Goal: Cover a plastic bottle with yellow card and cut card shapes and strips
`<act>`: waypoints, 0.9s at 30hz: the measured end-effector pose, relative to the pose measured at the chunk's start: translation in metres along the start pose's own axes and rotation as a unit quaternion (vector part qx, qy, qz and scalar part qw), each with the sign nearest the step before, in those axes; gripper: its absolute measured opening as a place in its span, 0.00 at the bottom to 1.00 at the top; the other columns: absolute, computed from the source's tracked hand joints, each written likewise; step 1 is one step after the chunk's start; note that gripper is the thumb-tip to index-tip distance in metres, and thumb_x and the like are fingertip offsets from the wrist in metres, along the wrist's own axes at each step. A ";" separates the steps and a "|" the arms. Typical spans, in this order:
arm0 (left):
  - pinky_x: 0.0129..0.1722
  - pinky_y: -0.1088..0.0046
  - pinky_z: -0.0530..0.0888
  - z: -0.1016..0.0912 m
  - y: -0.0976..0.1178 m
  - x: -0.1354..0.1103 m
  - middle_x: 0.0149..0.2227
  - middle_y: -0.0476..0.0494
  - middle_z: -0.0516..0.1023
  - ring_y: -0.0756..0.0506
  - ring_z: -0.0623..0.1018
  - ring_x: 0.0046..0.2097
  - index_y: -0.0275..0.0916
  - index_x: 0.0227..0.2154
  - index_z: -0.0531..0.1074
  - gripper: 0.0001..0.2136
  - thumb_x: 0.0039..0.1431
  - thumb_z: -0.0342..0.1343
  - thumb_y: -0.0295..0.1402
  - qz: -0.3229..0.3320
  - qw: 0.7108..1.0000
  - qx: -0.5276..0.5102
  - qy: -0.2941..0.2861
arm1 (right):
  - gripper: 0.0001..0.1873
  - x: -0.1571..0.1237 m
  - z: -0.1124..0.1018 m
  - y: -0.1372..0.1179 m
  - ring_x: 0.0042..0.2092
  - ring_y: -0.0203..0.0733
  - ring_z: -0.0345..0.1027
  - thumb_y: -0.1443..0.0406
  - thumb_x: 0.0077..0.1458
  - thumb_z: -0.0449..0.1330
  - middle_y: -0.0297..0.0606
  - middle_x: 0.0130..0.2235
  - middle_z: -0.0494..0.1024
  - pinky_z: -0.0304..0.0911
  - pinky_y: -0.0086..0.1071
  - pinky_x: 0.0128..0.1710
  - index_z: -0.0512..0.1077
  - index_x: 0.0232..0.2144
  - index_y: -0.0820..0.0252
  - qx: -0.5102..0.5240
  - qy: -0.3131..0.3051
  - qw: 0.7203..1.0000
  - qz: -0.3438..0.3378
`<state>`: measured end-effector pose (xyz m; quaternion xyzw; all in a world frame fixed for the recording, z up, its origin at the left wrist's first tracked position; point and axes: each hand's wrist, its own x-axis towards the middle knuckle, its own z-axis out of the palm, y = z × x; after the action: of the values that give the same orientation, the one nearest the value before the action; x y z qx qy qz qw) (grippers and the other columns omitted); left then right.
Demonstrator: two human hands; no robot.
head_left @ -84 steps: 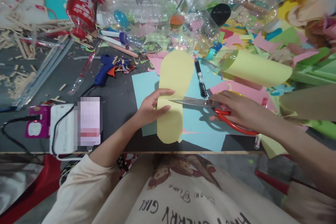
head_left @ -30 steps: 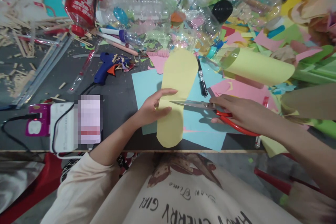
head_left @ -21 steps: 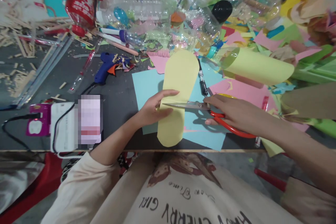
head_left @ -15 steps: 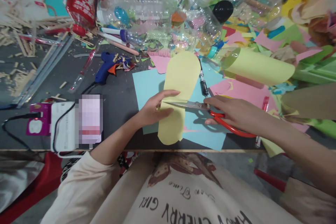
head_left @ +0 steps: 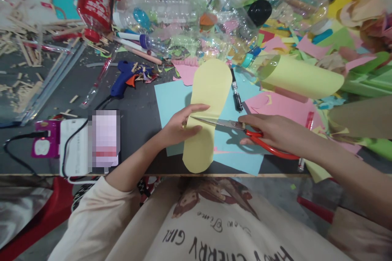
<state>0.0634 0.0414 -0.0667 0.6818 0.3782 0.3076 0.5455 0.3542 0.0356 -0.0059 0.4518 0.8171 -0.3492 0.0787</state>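
A long yellow paper shape (head_left: pixel 208 89) with rounded ends lies over a light blue sheet (head_left: pixel 167 98) on the dark table. My left hand (head_left: pixel 180 124) pinches the yellow paper at its left edge, thumb under and fingers over. My right hand (head_left: pixel 272 132) grips red-handled scissors (head_left: pixel 232 124). Their blades lie across the middle of the yellow paper, with the tip almost at my left fingers.
A blue glue gun (head_left: pixel 122 79), a black pen (head_left: pixel 235 91) and a rolled yellow sheet (head_left: pixel 301 77) lie around the work. Clear plastic bottles (head_left: pixel 171 12) and paper scraps crowd the back. A white power strip (head_left: pixel 72 147) and a phone (head_left: pixel 104 138) sit at left near the table edge (head_left: pixel 214 176).
The scissors have travelled leftward across the yellow paper, from its right edge almost to my left fingers. My left hand has kept its hold in place.
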 end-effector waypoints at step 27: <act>0.58 0.66 0.73 0.002 0.001 -0.001 0.61 0.38 0.73 0.40 0.73 0.61 0.40 0.57 0.70 0.20 0.64 0.56 0.38 0.003 0.999 0.041 -0.025 | 0.48 0.005 0.002 -0.001 0.27 0.48 0.70 0.32 0.57 0.32 0.48 0.32 0.80 0.59 0.34 0.24 0.73 0.47 0.61 -0.049 0.002 0.999 -0.013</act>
<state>0.0645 0.0396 -0.0662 0.7122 0.3744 0.2763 0.5255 0.3498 0.0369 -0.0090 0.4373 0.8392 -0.3092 0.0944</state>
